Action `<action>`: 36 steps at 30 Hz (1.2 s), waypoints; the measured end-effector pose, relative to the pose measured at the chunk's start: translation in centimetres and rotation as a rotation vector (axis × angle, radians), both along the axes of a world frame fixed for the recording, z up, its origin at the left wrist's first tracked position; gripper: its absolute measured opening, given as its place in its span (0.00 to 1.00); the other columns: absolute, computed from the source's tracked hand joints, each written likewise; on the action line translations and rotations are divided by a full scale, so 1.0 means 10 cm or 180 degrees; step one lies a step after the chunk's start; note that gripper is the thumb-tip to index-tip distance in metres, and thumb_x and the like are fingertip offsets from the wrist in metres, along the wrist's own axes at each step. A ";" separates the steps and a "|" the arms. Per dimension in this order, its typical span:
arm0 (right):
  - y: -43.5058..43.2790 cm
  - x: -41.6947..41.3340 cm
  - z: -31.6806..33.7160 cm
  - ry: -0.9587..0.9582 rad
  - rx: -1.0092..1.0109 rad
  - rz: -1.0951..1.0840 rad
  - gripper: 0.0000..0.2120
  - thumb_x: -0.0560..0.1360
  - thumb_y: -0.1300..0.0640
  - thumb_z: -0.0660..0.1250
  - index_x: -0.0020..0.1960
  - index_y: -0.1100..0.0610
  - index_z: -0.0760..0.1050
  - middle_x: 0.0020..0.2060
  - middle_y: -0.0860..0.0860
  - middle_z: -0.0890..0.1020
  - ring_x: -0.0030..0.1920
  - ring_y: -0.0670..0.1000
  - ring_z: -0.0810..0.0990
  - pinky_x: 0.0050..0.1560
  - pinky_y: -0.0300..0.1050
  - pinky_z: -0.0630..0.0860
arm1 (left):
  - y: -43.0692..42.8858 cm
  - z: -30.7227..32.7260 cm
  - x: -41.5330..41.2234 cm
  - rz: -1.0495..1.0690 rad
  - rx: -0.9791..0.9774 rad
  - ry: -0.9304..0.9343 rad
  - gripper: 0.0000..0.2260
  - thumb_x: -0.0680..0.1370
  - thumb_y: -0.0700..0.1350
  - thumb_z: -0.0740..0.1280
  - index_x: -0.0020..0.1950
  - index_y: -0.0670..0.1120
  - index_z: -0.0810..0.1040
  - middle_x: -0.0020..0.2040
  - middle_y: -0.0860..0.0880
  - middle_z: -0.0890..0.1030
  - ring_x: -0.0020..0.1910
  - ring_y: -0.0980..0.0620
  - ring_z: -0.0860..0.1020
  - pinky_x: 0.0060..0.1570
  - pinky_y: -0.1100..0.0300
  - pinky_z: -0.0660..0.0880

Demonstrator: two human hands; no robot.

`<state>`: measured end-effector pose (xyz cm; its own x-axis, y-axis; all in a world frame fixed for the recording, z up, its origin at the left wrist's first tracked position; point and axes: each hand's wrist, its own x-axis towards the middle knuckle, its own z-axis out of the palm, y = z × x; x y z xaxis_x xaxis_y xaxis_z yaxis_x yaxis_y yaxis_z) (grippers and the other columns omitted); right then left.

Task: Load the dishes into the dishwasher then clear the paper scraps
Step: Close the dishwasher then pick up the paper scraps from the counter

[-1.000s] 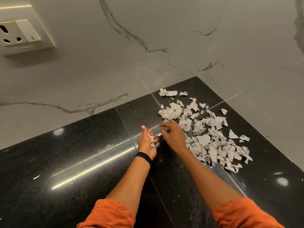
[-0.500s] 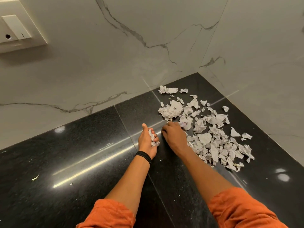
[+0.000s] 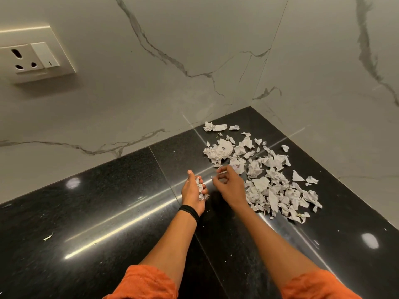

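We see the paper scraps (image 3: 262, 175) lying in a loose heap on the black counter (image 3: 108, 212), in the corner where the two marble walls (image 3: 151, 93) meet. A few of the scraps sit apart at the far edge of the heap, near the back wall. The left hand (image 3: 192, 192) is just left of the heap, palm turned inward, its fingers curled round a small bunch of scraps. The right hand (image 3: 230, 186) is beside it, at the heap's near-left edge, fingers bent toward the thumb. We cannot tell whether it pinches anything. A black wristband (image 3: 189, 212) circles the left wrist and orange sleeves (image 3: 146, 283) cover both upper forearms. One stray shred (image 3: 48, 236) lies well to the left. A socket with a switch (image 3: 35, 58) is on the back wall.
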<state>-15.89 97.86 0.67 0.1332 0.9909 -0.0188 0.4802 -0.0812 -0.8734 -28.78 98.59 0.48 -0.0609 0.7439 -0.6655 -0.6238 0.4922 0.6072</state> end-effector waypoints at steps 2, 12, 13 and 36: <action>0.03 -0.08 0.13 0.0476 0.0053 0.0110 0.10 0.74 0.55 0.74 0.50 0.48 0.75 0.44 0.47 0.83 0.42 0.46 0.83 0.45 0.47 0.83 | 0.00 -0.04 0.03 -0.0096 0.0005 0.0027 0.20 0.81 0.62 0.61 0.44 0.46 0.76 0.32 0.49 0.75 0.25 0.54 0.71 0.25 0.62 0.70; 0.25 -0.21 0.19 0.0570 -0.0384 0.0231 0.08 0.71 0.61 0.75 0.45 0.58 0.76 0.39 0.52 0.83 0.38 0.46 0.81 0.42 0.42 0.79 | 0.15 -0.07 0.02 -0.0008 -0.0095 0.0022 0.18 0.81 0.61 0.63 0.43 0.47 0.72 0.34 0.45 0.76 0.28 0.52 0.73 0.30 0.59 0.73; 0.31 -0.17 0.19 0.0548 -0.0323 0.0136 0.06 0.71 0.61 0.74 0.45 0.59 0.78 0.41 0.51 0.83 0.39 0.46 0.82 0.44 0.41 0.79 | 0.19 -0.05 0.00 0.0006 -0.0115 0.0021 0.18 0.82 0.60 0.62 0.41 0.48 0.70 0.31 0.49 0.70 0.24 0.54 0.67 0.25 0.62 0.66; 0.24 -0.06 0.02 -0.0885 0.0593 0.0239 0.11 0.78 0.43 0.68 0.52 0.47 0.84 0.44 0.41 0.83 0.46 0.42 0.76 0.49 0.41 0.73 | 0.13 0.00 0.16 -0.0009 0.0000 0.0015 0.17 0.82 0.59 0.63 0.47 0.46 0.76 0.37 0.46 0.79 0.30 0.51 0.78 0.30 0.60 0.75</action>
<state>-16.53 100.24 0.92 0.0345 0.9811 0.1903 0.7005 0.1120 -0.7048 -27.22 99.93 0.53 -0.0619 0.7440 -0.6653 -0.6195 0.4940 0.6101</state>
